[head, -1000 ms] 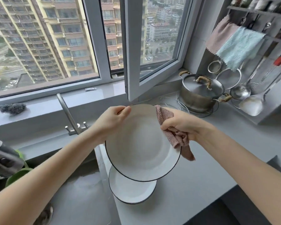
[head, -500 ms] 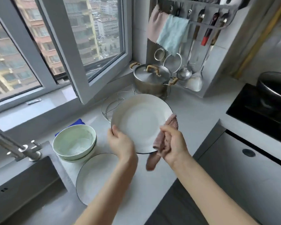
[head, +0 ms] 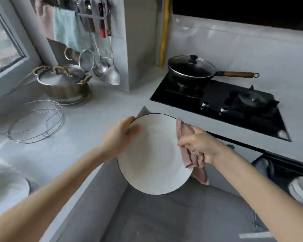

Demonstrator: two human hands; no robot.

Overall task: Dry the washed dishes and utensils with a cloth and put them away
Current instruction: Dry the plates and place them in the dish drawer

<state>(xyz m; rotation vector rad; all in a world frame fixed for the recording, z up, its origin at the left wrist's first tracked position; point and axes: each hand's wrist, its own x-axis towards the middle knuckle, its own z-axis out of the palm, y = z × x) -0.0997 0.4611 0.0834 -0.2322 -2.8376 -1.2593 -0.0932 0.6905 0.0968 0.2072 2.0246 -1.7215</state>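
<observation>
The plate [head: 154, 154] at the centre of the frame was white with a thin black line round its rim. The cloth [head: 187, 131] at its right edge was dusty pink with a nubbly weave. At upper left hung a teal towel [head: 66, 30] beside a pink towel [head: 44, 20]. The pot [head: 63, 84] at left was silver steel with tan handles. The pan [head: 191, 69] at upper right was black with a brown handle, on a black hob [head: 217, 102]. The counter [head: 94, 116] was pale grey.
</observation>
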